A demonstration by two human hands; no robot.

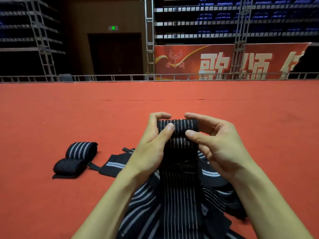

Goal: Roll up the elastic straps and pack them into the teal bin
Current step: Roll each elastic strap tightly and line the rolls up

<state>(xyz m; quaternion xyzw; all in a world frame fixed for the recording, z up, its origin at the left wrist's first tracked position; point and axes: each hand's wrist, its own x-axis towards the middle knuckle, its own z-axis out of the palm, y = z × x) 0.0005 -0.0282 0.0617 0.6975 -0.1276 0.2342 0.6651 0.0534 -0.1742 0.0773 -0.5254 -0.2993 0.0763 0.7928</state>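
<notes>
The left hand (pixel 151 149) and right hand (pixel 219 145) curl their fingers (pixel 165 133) round the rolled top of a ribbed black strap (pixel 179 187) with thin pale stripes. It hangs over a loose striped heap (pixel 138 209) on the red carpet floor (pixel 69 114). Two soft rolls (pixel 81 150) lie just left of the heap.

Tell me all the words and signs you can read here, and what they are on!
"歌颂" in big pale letters on the red banner; a third letter beside them is cut off.
Small gold writing under the banner's emblem: too small to read.
Green sign above the dark door: too blurred to read.
The elastic straps: no words show, only stripes.
</notes>
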